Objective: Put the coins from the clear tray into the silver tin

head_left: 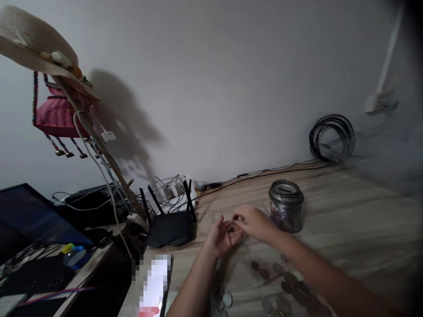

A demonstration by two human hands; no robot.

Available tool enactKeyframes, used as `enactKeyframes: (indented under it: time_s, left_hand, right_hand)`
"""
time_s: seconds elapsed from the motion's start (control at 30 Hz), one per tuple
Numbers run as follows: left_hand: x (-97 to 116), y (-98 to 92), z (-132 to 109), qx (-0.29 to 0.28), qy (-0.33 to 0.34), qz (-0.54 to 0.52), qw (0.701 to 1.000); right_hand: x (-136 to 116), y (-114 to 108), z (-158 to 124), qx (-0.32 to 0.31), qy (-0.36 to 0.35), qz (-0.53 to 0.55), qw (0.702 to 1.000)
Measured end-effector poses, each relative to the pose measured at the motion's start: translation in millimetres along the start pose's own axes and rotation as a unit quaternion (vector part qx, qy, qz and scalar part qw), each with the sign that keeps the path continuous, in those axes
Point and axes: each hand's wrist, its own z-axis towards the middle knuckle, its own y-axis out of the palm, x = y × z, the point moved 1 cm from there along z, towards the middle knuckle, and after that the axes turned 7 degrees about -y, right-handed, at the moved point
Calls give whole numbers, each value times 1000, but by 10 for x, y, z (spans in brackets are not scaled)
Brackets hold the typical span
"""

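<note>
My left hand [223, 237] is turned palm up above the table, its fingers half curled around a small dark coin [230, 229]. Just over those fingers, my right hand [253, 222] is closed in a pinch; a small dark coin seems to be between its fingertips, though blur and the fingers partly hide it. To the right of my hands stands a round metal tin money box [287, 211] with a slot in its lid. Several dark and brownish coins [264, 274] lie below my right forearm. Paler coins [227, 300] are nearer the front edge.
A black router [172, 226] with raised antennas stands left of my hands. Nearer me lies a phone [153, 281] with a lit screen. Coiled black cable [330, 137] leans on the wall at the back right. A straw hat [36, 44] and pink bag [61, 112] hang at left.
</note>
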Motion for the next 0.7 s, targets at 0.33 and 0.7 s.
enactKeyframes:
  time_s: [0.33,0.7]
  left_hand:
    - [-5,-2,-14,31,-13,38,999]
    - [19,6,-36,14,-19,9,1000]
  right_hand:
    - [846,-948,-306,166,300,-216,914]
    - [362,-691,-120,232,96,-181,951]
